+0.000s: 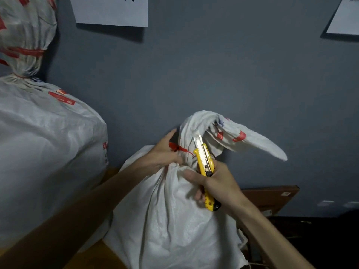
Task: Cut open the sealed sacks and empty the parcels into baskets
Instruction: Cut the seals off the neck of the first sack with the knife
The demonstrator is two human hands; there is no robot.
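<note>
A white woven sack [171, 220] stands in front of me, its neck bunched and tied with a red seal tie [177, 148]. The loose top of the sack flops over to the right. My left hand [163, 152] grips the neck at the tie, thumb raised. My right hand [215, 183] holds a yellow utility knife [206, 166], blade extended and pointing up against the neck just right of the tie.
A larger sealed white sack [44, 152] with red labels stands at the left, another tied sack [25, 35] above it. A grey wall with paper sheets [110, 10] is behind. Brown cardboard [272, 199] leans at the lower right.
</note>
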